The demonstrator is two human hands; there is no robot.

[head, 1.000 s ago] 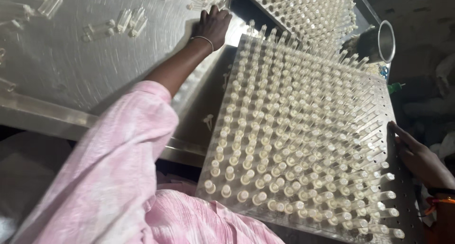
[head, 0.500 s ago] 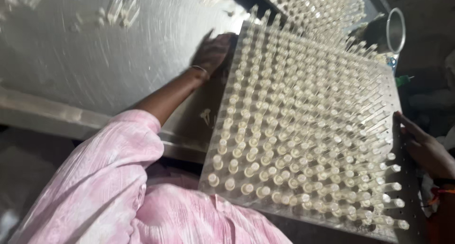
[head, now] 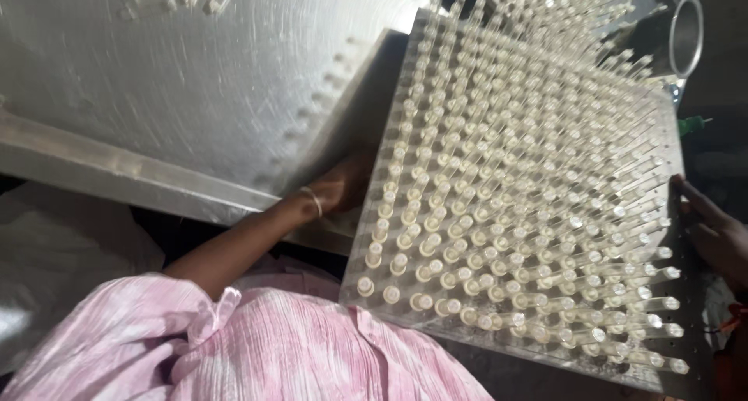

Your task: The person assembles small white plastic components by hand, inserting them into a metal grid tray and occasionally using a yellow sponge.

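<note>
both hands grip the pin board (head: 514, 190) — left hand (head: 343, 187) apparently under its edge, right hand (head: 713, 233) at the other.

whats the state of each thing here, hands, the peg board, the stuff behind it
left hand: gripping the left edge of the peg board
right hand: fingers on the board's right edge
peg board: tilted, held between both hands, pegs capped with pale tubes
metal table: bare in the middle, a few loose tubes at the top
second peg board: behind, also filled
metal ring: upright at the top right
</note>
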